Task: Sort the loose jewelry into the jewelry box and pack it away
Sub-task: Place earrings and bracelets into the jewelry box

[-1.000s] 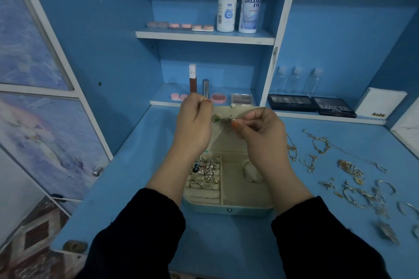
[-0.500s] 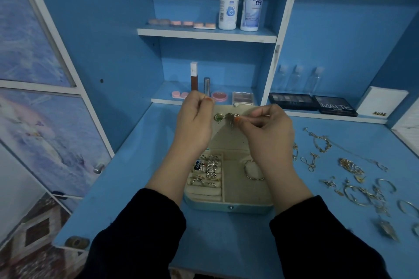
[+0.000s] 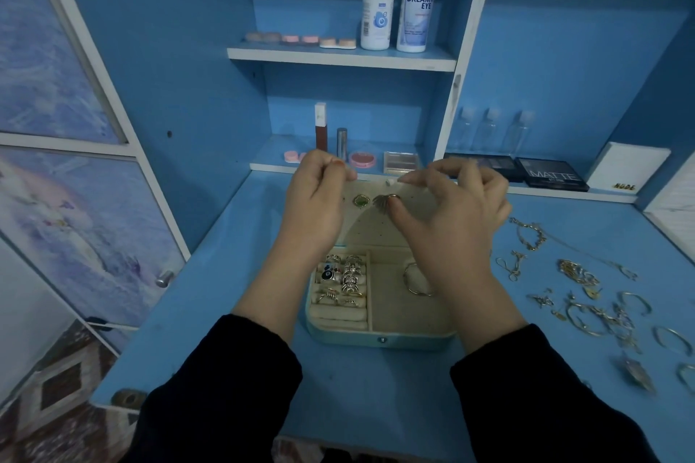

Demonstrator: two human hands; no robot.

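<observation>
Your jewelry box [image 3: 380, 340] sits open in the middle of the bench [image 3: 233, 312], its cream lid [image 3: 376, 233] standing up on the 12 o'clock side. Both your hands are raised at that lid.

Your left hand [image 3: 316, 207] is at the lid's 10 o'clock corner. Its fingers are curled and its thumb and forefinger are closed together on the top edge.

Your right hand [image 3: 455, 214] comes in from 3 o'clock. Its thumb is set on a silver fan-shaped earring [image 3: 380, 204] against the lid's face, and its forefinger reaches to the top edge beside a small white bit [image 3: 390, 183] (too small to name). The other fingers are loosely bent above. Just at 9 o'clock of that earring, a green-stone earring [image 3: 361, 200] is fixed to the lid.

In the base, the 9 o'clock compartment holds rows of rings [image 3: 344, 280] pushed into its rolls. The 3 o'clock compartment holds one bangle [image 3: 415, 282], partly hidden by your right wrist.

The loose jewelry [image 3: 586, 297], made up of chains, hoops and small pieces, is spread on the bench at 3 o'clock of the box, well apart from it. Two white bottles [image 3: 378, 0] stand on the upper shelf at 12 o'clock.
</observation>
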